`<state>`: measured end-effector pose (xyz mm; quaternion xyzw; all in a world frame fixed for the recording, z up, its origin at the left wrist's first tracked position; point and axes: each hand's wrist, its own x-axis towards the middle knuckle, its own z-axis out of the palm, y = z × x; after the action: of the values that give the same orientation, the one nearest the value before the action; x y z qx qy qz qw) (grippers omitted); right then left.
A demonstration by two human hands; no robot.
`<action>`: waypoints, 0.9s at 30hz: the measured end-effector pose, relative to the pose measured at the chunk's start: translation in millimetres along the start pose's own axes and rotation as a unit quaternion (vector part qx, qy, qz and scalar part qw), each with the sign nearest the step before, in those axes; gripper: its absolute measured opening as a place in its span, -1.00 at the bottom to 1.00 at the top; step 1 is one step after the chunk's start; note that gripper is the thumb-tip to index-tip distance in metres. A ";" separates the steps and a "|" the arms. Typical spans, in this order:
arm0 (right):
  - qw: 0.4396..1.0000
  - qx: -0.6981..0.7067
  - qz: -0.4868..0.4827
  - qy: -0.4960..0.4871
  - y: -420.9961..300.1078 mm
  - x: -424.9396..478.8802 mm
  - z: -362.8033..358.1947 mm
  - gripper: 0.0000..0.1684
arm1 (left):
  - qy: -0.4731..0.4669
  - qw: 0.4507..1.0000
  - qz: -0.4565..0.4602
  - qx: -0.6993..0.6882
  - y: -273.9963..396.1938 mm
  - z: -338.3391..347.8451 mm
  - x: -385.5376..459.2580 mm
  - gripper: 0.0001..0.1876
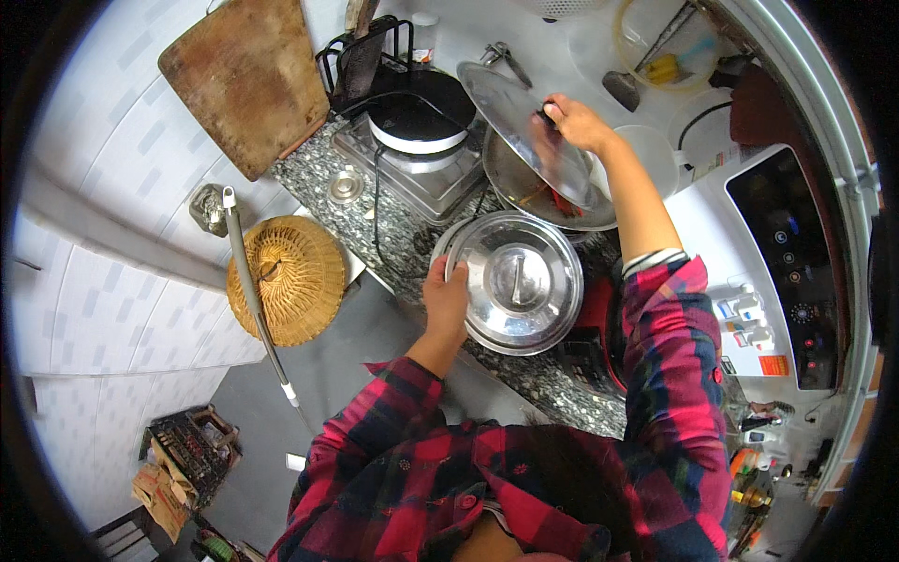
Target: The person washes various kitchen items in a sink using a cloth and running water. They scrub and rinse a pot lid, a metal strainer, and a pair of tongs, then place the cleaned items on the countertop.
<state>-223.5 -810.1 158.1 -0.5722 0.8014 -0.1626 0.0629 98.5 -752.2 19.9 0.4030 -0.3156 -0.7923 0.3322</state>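
Note:
My right hand (579, 123) grips the dark knob of a glass lid (516, 116). The lid is tilted over a wide pan (507, 172), partly uncovering it. Some red food (564, 204) shows inside, but most of the contents are hidden. My left hand (446, 298) holds the left rim of a shiny stainless steel lid (491, 298), which has a bar handle in its middle. This lid lies close in front of the pan, above the granite counter (506, 369). A second metal rim shows at its upper left; whether it is a separate vessel is unclear.
Left of the pan, a round black hotplate (418, 109) with a loose cord rests on a gas stove (449, 183). A wooden cutting board (246, 84) leans on the wall. A woven basket (316, 281) stands left. A white plastic jug (650, 158) and a red appliance (597, 316) are right.

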 end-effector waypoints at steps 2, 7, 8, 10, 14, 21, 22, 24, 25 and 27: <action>0.995 0.098 -0.007 0.011 -14.5 -14.0 -9.7 -0.57 | 0.019 1.000 0.010 0.015 -7.0 -4.9 9.1 -0.77; 0.964 0.261 0.013 0.042 -54.1 -75.0 -44.3 -0.56 | 0.019 0.999 0.044 -0.001 -5.8 4.2 8.3 -0.79; 0.960 0.273 0.024 0.054 -52.7 -84.9 -49.6 -0.56 | 0.021 0.999 0.040 0.001 -5.3 5.3 8.6 -0.80; 0.951 0.302 0.037 0.056 -56.5 -108.0 -61.1 -0.58 | -0.003 0.999 0.024 0.028 -1.6 -4.1 10.0 -0.85; 0.927 0.340 0.069 0.141 -96.0 -164.8 -79.9 -0.54 | 0.025 0.999 0.026 0.018 -1.2 -8.3 13.8 -0.82; 0.900 0.383 0.045 0.203 -72.7 -233.4 -84.7 -0.56 | -0.056 0.997 -0.053 0.002 12.6 -10.0 7.2 -0.78; 0.898 0.383 0.049 0.211 -78.4 -243.8 -86.6 -0.56 | -0.063 0.997 -0.047 0.007 11.8 -13.7 8.0 -0.78; 0.896 0.379 0.059 0.226 -87.3 -270.7 -93.0 -0.57 | -0.067 0.996 -0.052 0.016 9.0 -18.4 11.7 -0.83; 0.895 0.376 0.068 0.232 -88.9 -285.8 -93.7 -0.57 | -0.072 0.995 -0.061 0.026 13.8 -18.4 4.7 -0.84; 0.891 0.372 0.088 0.245 -94.9 -319.8 -94.7 -0.58 | -0.059 0.996 -0.058 -0.031 6.2 -25.5 11.3 -0.69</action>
<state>-57.7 -520.2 251.4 -0.3763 0.7189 -0.5780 0.0865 116.7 -770.5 7.8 0.3629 -0.2856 -0.8419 0.2793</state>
